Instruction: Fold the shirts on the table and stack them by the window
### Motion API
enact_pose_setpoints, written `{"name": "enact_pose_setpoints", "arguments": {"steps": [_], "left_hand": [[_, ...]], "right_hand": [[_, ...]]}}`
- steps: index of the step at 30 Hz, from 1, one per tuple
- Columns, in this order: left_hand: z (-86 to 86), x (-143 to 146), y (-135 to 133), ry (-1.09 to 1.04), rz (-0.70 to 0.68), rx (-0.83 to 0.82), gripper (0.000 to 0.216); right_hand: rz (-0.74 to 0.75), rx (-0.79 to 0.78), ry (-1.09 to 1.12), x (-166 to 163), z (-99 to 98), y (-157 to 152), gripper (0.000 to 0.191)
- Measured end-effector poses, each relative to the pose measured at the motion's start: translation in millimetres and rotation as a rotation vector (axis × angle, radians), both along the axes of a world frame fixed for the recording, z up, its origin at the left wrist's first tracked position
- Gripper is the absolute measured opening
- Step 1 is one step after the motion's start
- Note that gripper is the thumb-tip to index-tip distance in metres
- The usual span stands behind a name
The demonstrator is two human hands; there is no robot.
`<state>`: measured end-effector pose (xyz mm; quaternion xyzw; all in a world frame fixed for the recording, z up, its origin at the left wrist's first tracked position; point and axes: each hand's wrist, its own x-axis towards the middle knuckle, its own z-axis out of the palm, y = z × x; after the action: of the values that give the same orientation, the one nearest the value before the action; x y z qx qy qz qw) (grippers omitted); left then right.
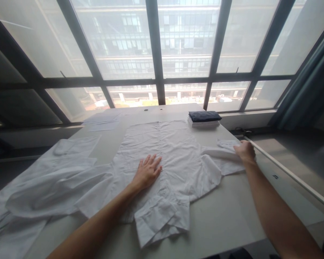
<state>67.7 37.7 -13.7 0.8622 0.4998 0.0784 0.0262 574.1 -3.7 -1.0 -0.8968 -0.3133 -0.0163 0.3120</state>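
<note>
A white button-up shirt point(167, 154) lies spread flat on the pale table point(226, 219), collar toward me, front placket running away. My left hand point(147, 172) rests flat on the shirt's middle with fingers stretched out. My right hand point(244, 151) is closed on the end of the shirt's right sleeve point(221, 158) near the table's right edge. The other sleeve trails off to the left.
More white garments point(35, 194) lie heaped at the left of the table. A folded stack with a dark navy piece on top point(204, 118) sits at the far right corner. Sheets of paper point(104, 122) lie at the far left. Large windows stand behind; a white rod point(286, 169) runs along the right.
</note>
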Motion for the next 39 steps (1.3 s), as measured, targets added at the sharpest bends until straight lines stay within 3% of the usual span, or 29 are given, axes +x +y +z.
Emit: {"name": "enact_pose_setpoints", "arguments": {"steps": [3,7,10,13,15,17,20,23,25,27,30,33,36,39], "left_hand": [[-0.7,0.0,-0.4,-0.026,-0.004,-0.001,0.054],[-2.2,0.9,-0.7,-0.068,-0.004,-0.001,0.051],[0.2,4.4,-0.6,-0.176,-0.021,0.024,0.050],[6.8,10.8,-1.5,-0.491,-0.147,0.010,0.047],[11.9,14.6,-3.0,-0.797,-0.190,-0.133,0.041],[16.1,15.6,-4.0,-1.123,-0.160,-0.424,0.045],[21.0,9.2,-1.7,-1.545,-0.049,-0.899,0.062],[26.0,-1.1,3.7,-1.776,0.120,-1.107,0.066],[28.7,-5.3,6.0,-1.798,0.174,-1.172,0.061],[29.6,-5.7,6.8,-1.765,0.172,-1.202,0.046],[25.7,-2.3,8.1,-1.713,0.172,-1.138,0.015],[18.1,-0.2,11.5,-1.667,0.238,-1.070,0.013],[12.7,-1.4,14.3,-1.606,0.242,-1.049,0.014],[10.9,-2.6,14.1,-1.568,0.205,-1.024,0.017]], "right_hand": [[0.064,0.288,-0.083,-8.8,12.0,-0.5,0.047],[0.147,0.654,-0.295,-35.3,46.0,2.2,0.026],[0.199,0.813,-0.380,-73.2,83.7,2.6,0.019],[0.410,0.888,-0.394,-133.9,117.4,-3.3,0.025],[0.638,0.863,-0.403,-184.4,127.3,-11.9,0.031],[0.895,0.730,-0.404,-235.6,123.0,-23.3,0.038],[1.287,0.448,-0.400,-296.3,94.7,-40.4,0.043],[1.602,0.307,-0.310,-322.1,62.1,-49.1,0.027],[1.626,0.321,-0.203,-318.6,50.5,-47.5,0.019],[1.541,0.392,-0.103,-301.5,50.0,-40.0,0.019],[1.318,0.536,-0.041,-255.3,61.2,-19.9,0.019],[0.992,0.605,0.011,-190.2,66.7,3.6,0.020],[0.759,0.522,0.277,-122.0,51.9,20.0,0.026],[0.781,0.440,0.651,-77.9,24.7,24.0,0.033]]}}
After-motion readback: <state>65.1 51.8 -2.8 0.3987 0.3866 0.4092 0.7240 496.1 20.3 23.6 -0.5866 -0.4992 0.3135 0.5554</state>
